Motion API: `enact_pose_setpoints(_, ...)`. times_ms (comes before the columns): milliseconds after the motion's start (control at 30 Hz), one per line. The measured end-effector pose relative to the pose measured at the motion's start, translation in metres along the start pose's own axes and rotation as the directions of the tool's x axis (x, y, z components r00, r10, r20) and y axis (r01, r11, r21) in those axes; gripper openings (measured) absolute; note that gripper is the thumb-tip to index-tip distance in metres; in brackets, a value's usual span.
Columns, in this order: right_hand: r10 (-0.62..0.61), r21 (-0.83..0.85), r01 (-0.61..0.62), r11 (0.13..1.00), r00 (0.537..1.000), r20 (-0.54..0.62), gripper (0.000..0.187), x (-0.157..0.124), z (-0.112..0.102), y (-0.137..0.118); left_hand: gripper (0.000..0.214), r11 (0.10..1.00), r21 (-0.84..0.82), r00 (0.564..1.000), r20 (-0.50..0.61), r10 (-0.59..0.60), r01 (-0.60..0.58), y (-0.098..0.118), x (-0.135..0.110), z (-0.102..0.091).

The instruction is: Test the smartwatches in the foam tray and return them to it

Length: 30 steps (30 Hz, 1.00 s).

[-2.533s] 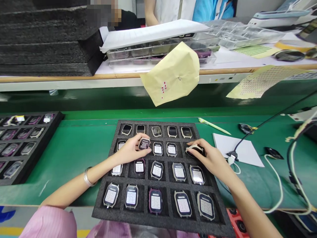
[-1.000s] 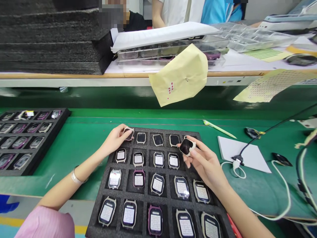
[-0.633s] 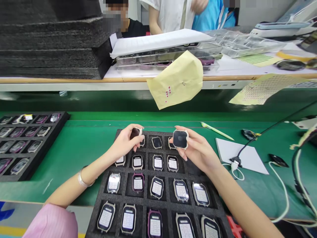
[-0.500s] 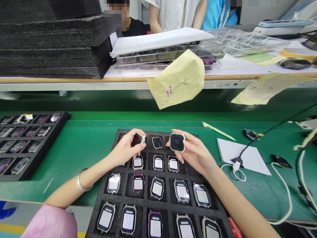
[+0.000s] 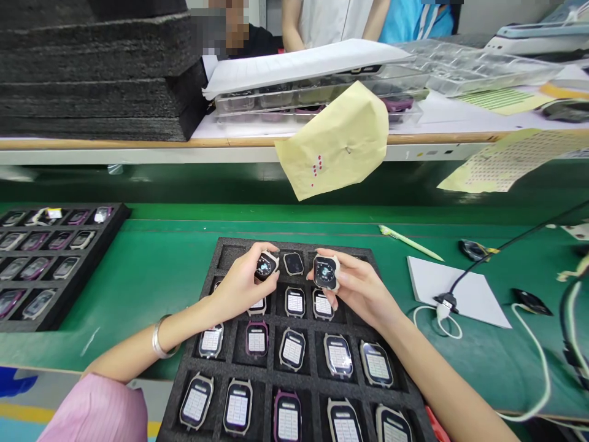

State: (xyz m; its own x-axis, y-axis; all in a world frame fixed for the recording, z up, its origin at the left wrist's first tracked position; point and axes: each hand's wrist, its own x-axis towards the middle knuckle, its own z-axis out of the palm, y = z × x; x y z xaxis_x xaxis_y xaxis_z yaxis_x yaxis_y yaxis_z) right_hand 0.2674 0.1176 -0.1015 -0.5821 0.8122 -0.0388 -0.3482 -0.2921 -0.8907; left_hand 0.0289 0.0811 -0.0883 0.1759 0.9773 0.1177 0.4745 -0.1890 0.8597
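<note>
My left hand (image 5: 246, 279) is closed round a smartwatch case (image 5: 265, 265) without a strap, its round dial lit. Another strapless smartwatch (image 5: 326, 272) is gripped in my right hand (image 5: 356, 282), its screen also showing a lit dial. Both are held just above the far rows of a black foam tray (image 5: 271, 373). Between my hands, a dark-screened watch (image 5: 293, 264) lies in its slot. Nearer rows hold several watches with white lists on their screens, most in pale frames, such as this watch (image 5: 238, 406), and a few in purple, like this one (image 5: 288, 417). My hands partly hide some slots.
Another foam tray of watches (image 5: 59, 270) lies at left. A green pen (image 5: 411, 243), a white pad (image 5: 455, 288) and cables (image 5: 534, 350) are on the right. Black foam sheets (image 5: 92, 73) and clear plastic trays (image 5: 317, 98) fill the shelf; people are behind it.
Both held watches had dark screens and now show lit dials. My right hand has lowered slightly, and my left hand has shifted a little to the right.
</note>
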Motion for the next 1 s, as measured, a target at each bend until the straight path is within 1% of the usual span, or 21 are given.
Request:
enact_pose_setpoints(167, 0.023, -0.051, -0.024, 0.998, 1.000, -0.021, 0.041, -0.0040, 0.0003, -0.0013, 0.025, 1.000, 0.010, 0.997, 0.071, -0.004, 0.003, -0.0005, 0.0005, -0.0013)
enact_pose_setpoints(300, 0.024, -0.057, -0.025, 0.998, 0.999, -0.026, 0.043, -0.0052, 0.0008, -0.0024, 0.026, 1.000, -0.027, 0.999, 0.039, -0.007, 0.008, 0.0021, 0.0009, -0.0020)
enact_pose_setpoints(433, 0.028, -0.050, -0.029, 0.998, 0.999, -0.029, 0.041, -0.0044, 0.0012, -0.0025, 0.025, 0.999, -0.038, 0.997, 0.073, -0.026, 0.029, 0.0035, 0.0005, -0.0023)
enact_pose_setpoints(533, 0.015, -0.050, -0.017, 0.999, 0.999, -0.036, 0.043, -0.0042, 0.0013, -0.0022, 0.027, 0.998, -0.050, 0.998, 0.059, -0.030, 0.033, 0.0032, 0.0004, -0.0026)
enact_pose_setpoints(633, 0.030, -0.077, -0.035, 0.996, 0.998, -0.061, 0.045, -0.0048, 0.0013, -0.0022, 0.025, 0.999, -0.040, 0.997, 0.069, -0.034, 0.037, 0.0031, 0.0006, -0.0032)
enact_pose_setpoints(700, 0.035, -0.083, -0.040, 0.996, 0.998, -0.059, 0.045, -0.0053, 0.0012, -0.0023, 0.024, 0.999, -0.035, 0.996, 0.075, -0.037, 0.039, 0.0033, 0.0004, -0.0033)
enact_pose_setpoints(800, 0.025, -0.080, -0.029, 0.996, 0.999, -0.047, 0.043, -0.0056, 0.0010, -0.0024, 0.026, 0.999, -0.038, 0.998, 0.055, -0.022, 0.024, 0.0034, -0.0003, -0.0032)
enact_pose_setpoints(933, 0.020, -0.077, -0.024, 0.997, 0.999, -0.050, 0.042, -0.0055, 0.0016, -0.0027, 0.023, 0.999, -0.031, 0.997, 0.069, -0.026, 0.028, 0.0028, -0.0005, -0.0031)
enact_pose_setpoints(1000, 0.016, -0.070, -0.020, 0.997, 0.998, -0.060, 0.043, -0.0054, 0.0021, -0.0029, 0.026, 0.999, -0.039, 0.998, 0.052, -0.024, 0.026, 0.0022, 0.0000, -0.0033)
